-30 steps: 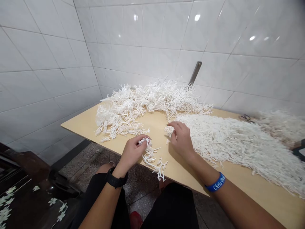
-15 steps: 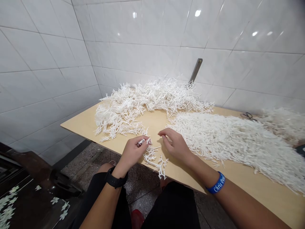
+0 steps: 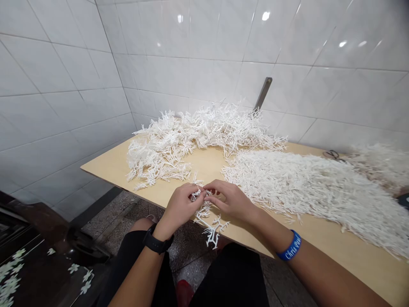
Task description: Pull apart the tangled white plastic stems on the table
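Note:
My left hand (image 3: pixel 180 207) and my right hand (image 3: pixel 230 200) meet at the front edge of a light wooden table (image 3: pixel 335 243). Both pinch the top of a white branched plastic sprig (image 3: pixel 209 221), which hangs down from my fingers over the table edge. Beyond my hands a heap of branched white plastic pieces (image 3: pixel 191 136) curves across the back left. To the right of my right hand lies a wide pile of thin white sticks (image 3: pixel 306 183).
White tiled walls close the corner behind the table. A grey metal bar (image 3: pixel 262 94) leans on the back wall. Scissors (image 3: pixel 332 154) lie at the far right. A dark low surface with white flower pieces (image 3: pixel 9 273) sits at the lower left. My knees are under the table edge.
My right hand has left the stick pile and come left to meet my left hand; both now pinch the sprig, which hangs a little lower.

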A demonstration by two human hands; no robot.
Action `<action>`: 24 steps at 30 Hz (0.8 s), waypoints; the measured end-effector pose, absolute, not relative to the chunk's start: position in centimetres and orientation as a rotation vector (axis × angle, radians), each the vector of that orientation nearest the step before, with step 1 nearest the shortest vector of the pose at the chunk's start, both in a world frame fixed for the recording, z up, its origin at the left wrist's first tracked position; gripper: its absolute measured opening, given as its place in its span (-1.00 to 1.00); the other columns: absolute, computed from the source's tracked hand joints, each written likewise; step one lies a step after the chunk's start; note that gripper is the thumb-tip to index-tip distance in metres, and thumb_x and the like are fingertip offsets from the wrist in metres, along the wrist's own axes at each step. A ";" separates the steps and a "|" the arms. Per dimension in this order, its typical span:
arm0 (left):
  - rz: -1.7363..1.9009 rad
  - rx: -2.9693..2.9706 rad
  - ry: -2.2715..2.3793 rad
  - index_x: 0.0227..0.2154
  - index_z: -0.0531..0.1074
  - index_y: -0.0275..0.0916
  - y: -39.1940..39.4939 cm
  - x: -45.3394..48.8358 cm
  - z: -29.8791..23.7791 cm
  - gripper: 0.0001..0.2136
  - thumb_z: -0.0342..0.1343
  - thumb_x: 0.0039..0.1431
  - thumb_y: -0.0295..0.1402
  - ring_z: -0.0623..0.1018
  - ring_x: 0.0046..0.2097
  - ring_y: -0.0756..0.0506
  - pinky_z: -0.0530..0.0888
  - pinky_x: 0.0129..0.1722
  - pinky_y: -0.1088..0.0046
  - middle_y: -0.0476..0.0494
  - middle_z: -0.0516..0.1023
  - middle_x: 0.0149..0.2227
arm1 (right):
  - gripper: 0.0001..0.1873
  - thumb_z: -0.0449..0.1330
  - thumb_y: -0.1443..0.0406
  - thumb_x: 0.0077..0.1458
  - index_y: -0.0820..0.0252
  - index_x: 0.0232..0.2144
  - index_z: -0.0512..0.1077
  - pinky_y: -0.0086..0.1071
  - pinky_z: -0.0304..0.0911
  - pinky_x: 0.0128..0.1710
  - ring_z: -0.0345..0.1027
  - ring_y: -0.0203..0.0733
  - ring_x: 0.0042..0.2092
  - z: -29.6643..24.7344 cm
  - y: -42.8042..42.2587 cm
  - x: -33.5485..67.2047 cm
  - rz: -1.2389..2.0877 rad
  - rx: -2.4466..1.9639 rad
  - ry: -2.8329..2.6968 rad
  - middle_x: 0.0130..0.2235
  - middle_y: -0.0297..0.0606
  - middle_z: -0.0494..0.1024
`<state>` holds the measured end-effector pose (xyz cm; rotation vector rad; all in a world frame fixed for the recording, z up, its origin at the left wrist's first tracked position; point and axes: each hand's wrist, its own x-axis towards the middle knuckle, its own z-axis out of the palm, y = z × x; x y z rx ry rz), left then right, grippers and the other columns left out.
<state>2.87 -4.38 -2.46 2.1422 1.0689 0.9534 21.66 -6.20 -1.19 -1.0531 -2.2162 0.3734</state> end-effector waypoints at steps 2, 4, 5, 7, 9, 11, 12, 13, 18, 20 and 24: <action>0.951 2.149 1.057 -0.39 0.53 -0.21 -4.4 2.9 -2.4 -0.80 0.03 0.22 -0.30 0.48 -0.30 -0.06 0.33 -0.30 0.47 -0.05 0.54 -0.39 | -0.84 0.11 0.27 0.22 0.17 -0.20 0.45 -0.35 0.31 -0.24 0.44 -0.21 -0.25 -1.3 -6.1 21.6 0.362 -1.104 -2.168 -0.26 -0.21 0.57; 0.955 2.145 1.047 -0.32 0.54 -0.20 -4.5 2.8 -2.3 -0.81 0.04 0.22 -0.29 0.49 -0.28 -0.06 0.35 -0.29 0.47 -0.07 0.56 -0.34 | -0.85 0.10 0.27 0.22 0.17 -0.26 0.46 -0.37 0.27 -0.27 0.43 -0.22 -0.30 -1.4 -6.1 21.7 0.337 -1.168 -2.125 -0.31 -0.23 0.57; 0.952 2.147 1.045 -0.30 0.54 -0.19 -4.5 2.8 -2.3 -0.81 0.04 0.22 -0.28 0.50 -0.28 -0.06 0.35 -0.29 0.47 -0.07 0.57 -0.32 | -0.84 0.10 0.27 0.22 0.18 -0.30 0.47 -0.38 0.25 -0.29 0.41 -0.23 -0.32 -1.4 -6.1 21.7 0.319 -1.193 -2.125 -0.33 -0.23 0.56; 0.926 2.170 1.041 -0.29 0.54 -0.18 -4.6 2.8 -2.3 -0.79 0.03 0.24 -0.25 0.49 -0.28 -0.07 0.35 -0.29 0.46 -0.08 0.58 -0.32 | -0.81 0.08 0.30 0.22 0.19 -0.38 0.46 -0.39 0.18 -0.33 0.37 -0.24 -0.36 -1.5 -6.1 21.8 0.271 -1.222 -2.169 -0.40 -0.25 0.53; 0.903 2.202 1.033 -0.30 0.55 -0.17 -4.6 2.8 -2.3 -0.77 0.01 0.25 -0.22 0.48 -0.28 -0.08 0.34 -0.29 0.44 -0.08 0.58 -0.33 | -0.76 0.06 0.34 0.22 0.19 -0.46 0.45 -0.39 0.11 -0.36 0.31 -0.26 -0.41 -1.6 -6.0 22.0 0.218 -1.238 -2.209 -0.48 -0.28 0.49; 0.893 2.223 1.010 -0.31 0.54 -0.18 -4.7 2.8 -2.3 -0.75 -0.01 0.27 -0.21 0.48 -0.26 -0.09 0.34 -0.27 0.43 -0.08 0.57 -0.34 | -0.74 0.05 0.38 0.20 0.20 -0.50 0.43 -0.38 0.06 -0.36 0.28 -0.27 -0.45 -1.6 -6.0 22.2 0.156 -1.252 -2.208 -0.52 -0.31 0.47; 0.890 2.227 0.992 -0.31 0.54 -0.18 -4.7 2.8 -2.3 -0.75 -0.01 0.27 -0.21 0.48 -0.25 -0.09 0.34 -0.26 0.43 -0.09 0.57 -0.33 | -0.74 0.05 0.40 0.19 0.20 -0.51 0.43 -0.38 0.03 -0.34 0.27 -0.28 -0.45 -1.6 -5.9 22.3 0.124 -1.250 -2.201 -0.53 -0.33 0.47; 0.886 2.228 0.973 -0.31 0.53 -0.19 -4.6 2.8 -2.3 -0.75 -0.02 0.27 -0.21 0.48 -0.24 -0.10 0.33 -0.24 0.42 -0.09 0.57 -0.33 | -0.75 0.05 0.41 0.18 0.20 -0.51 0.43 -0.37 0.01 -0.33 0.27 -0.29 -0.46 -1.6 -5.9 22.3 0.092 -1.244 -2.198 -0.53 -0.34 0.48; 0.888 2.218 0.933 -0.29 0.54 -0.19 -4.4 2.8 -2.4 -0.75 -0.01 0.27 -0.21 0.47 -0.24 -0.10 0.33 -0.23 0.41 -0.11 0.57 -0.31 | -0.73 0.04 0.39 0.20 0.19 -0.51 0.43 -0.32 -0.04 -0.29 0.25 -0.33 -0.50 -1.8 -6.0 21.9 0.018 -1.276 -2.160 -0.53 -0.37 0.52; 0.907 2.224 0.947 -0.28 0.55 -0.19 -4.4 2.7 -2.5 -0.76 0.00 0.26 -0.24 0.47 -0.24 -0.11 0.33 -0.23 0.40 -0.12 0.57 -0.32 | -0.72 0.05 0.37 0.21 0.18 -0.51 0.44 -0.30 -0.05 -0.28 0.26 -0.32 -0.50 -1.9 -6.0 21.7 0.036 -1.310 -2.139 -0.53 -0.37 0.53; 0.905 2.232 0.906 -0.32 0.56 -0.17 -4.7 2.5 -2.5 -0.80 0.03 0.23 -0.32 0.46 -0.23 -0.12 0.34 -0.22 0.38 -0.12 0.57 -0.35 | -0.70 0.03 0.36 0.19 0.16 -0.53 0.45 -0.30 0.00 -0.28 0.28 -0.28 -0.49 -1.6 -5.3 22.5 0.107 -1.386 -1.984 -0.51 -0.36 0.55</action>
